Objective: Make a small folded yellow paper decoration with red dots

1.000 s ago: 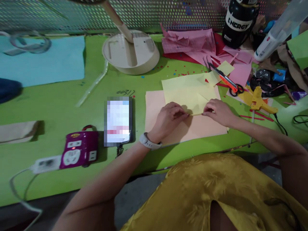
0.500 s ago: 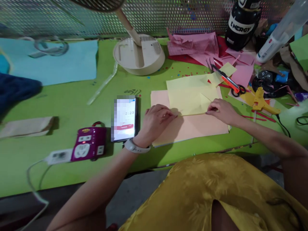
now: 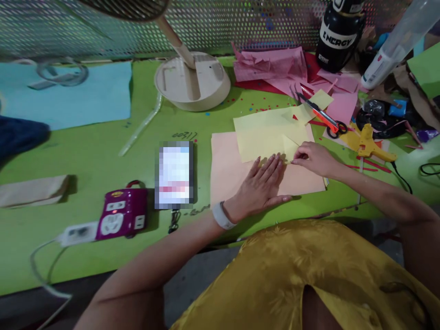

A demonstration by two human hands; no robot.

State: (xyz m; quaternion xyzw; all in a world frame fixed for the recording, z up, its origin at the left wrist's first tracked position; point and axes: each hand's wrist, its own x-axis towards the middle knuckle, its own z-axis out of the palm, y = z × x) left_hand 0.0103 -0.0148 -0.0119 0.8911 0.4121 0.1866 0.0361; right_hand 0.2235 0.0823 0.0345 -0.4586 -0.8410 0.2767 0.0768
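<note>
Yellow paper partly overlaps peach sheet, left hand fingers straight and slightly spread at its near edge, right hand fingers pinched on its near-right corner.

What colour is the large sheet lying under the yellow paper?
The large sheet is pale peach, best seen in the head view.

Papers between phone and glue gun
</note>
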